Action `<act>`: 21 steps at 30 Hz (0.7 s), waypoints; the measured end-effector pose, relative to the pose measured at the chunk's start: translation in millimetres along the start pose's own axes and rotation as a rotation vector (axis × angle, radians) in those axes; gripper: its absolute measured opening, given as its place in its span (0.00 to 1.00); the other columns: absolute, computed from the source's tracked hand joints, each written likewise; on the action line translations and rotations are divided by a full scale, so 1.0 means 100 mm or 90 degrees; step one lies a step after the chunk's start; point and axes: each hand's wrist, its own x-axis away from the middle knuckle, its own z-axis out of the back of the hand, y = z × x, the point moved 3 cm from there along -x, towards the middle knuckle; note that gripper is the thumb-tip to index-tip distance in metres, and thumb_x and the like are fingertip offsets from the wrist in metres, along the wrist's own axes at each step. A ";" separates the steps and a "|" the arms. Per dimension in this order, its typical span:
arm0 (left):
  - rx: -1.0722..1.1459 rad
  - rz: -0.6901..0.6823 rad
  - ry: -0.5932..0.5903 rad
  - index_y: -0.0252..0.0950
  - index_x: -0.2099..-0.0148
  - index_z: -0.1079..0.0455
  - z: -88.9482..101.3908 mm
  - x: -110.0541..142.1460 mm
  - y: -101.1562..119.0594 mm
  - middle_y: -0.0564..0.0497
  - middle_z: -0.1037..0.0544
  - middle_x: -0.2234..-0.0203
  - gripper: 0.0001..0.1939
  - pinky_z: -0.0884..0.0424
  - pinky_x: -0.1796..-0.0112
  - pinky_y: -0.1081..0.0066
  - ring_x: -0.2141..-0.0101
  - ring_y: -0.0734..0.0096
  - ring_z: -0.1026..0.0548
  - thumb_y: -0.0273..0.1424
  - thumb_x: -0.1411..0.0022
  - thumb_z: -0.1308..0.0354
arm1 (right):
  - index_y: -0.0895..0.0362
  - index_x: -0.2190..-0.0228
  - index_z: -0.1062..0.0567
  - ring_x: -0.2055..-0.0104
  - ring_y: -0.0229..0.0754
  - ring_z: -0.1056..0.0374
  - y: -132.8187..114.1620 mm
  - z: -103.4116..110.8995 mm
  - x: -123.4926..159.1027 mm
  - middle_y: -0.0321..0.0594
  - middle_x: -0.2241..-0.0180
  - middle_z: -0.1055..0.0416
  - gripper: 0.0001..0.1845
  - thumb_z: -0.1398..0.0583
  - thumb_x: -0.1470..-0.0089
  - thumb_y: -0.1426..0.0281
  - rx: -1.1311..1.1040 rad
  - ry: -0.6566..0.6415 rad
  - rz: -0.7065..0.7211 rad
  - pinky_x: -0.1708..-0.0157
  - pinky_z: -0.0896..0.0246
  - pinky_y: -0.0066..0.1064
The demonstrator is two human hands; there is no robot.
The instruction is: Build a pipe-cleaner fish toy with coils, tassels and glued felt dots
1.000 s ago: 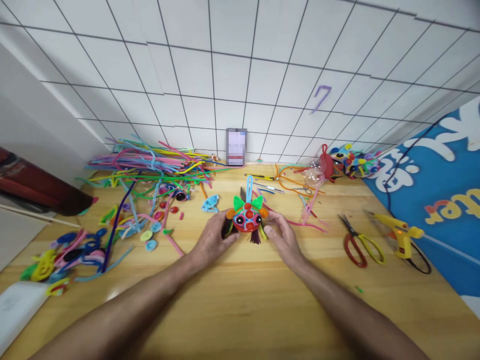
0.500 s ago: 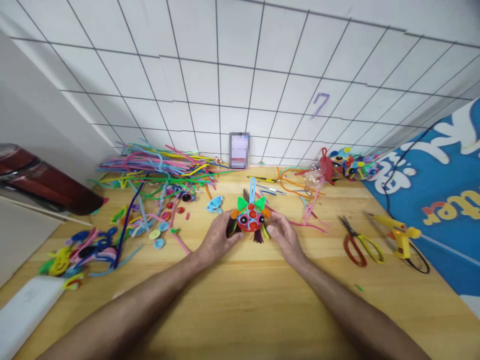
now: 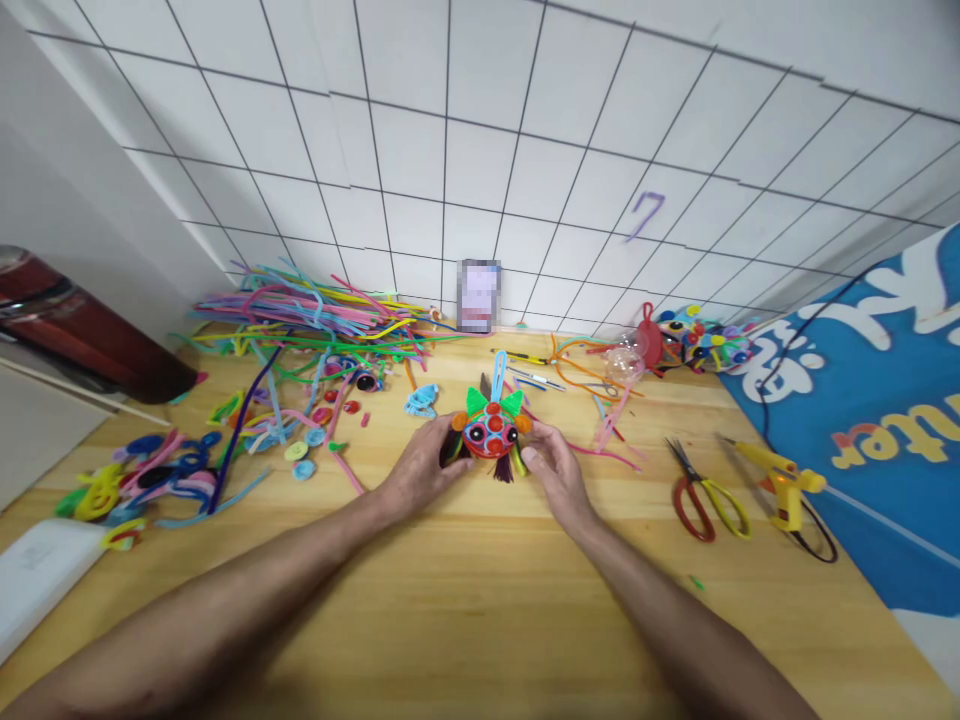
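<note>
Between my hands is a small pipe-cleaner animal-head ornament (image 3: 493,432), red and pink with black eyes, green ears, orange side balls, dark tassels below and a light blue loop (image 3: 500,378) on top. My left hand (image 3: 425,467) closes on its left side, fingers partly behind the tassels. On the other side my right hand (image 3: 556,474) grips the right edge with thumb and fingers. Just beyond my left hand lies a light blue pipe-cleaner piece (image 3: 421,400). Behind the ornament are a yellow-and-black pen-like tool (image 3: 523,356) and a white pen (image 3: 537,379).
A heap of pipe cleaners (image 3: 300,305) lies back left, with coiled pieces (image 3: 161,478) nearer. Scissors (image 3: 701,490) and a yellow glue gun (image 3: 784,485) rest at right. A phone (image 3: 479,297) leans on the tiled wall. A red flask (image 3: 90,325) and white box (image 3: 49,575) stand left.
The view has shifted slightly, so the tabletop things appear a little further left. Both hands keep their hold on the ornament, which looks turned very slightly.
</note>
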 end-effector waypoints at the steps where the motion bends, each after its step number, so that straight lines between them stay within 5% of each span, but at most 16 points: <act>1: -0.001 0.000 0.001 0.38 0.37 0.32 0.00 0.00 0.00 0.42 0.21 0.44 0.29 0.27 0.42 0.52 0.44 0.50 0.23 0.33 0.39 0.32 | 0.50 0.48 0.26 0.44 0.52 0.27 0.00 0.00 0.00 0.46 0.46 0.22 0.26 0.35 0.41 0.49 -0.004 -0.001 -0.002 0.41 0.33 0.49; 21: -0.013 -0.001 -0.003 0.37 0.37 0.32 0.02 0.00 0.04 0.41 0.21 0.44 0.28 0.26 0.42 0.51 0.43 0.50 0.23 0.32 0.39 0.33 | 0.50 0.47 0.26 0.44 0.53 0.27 -0.02 0.01 0.02 0.46 0.46 0.22 0.28 0.35 0.41 0.47 0.013 0.012 -0.020 0.41 0.33 0.50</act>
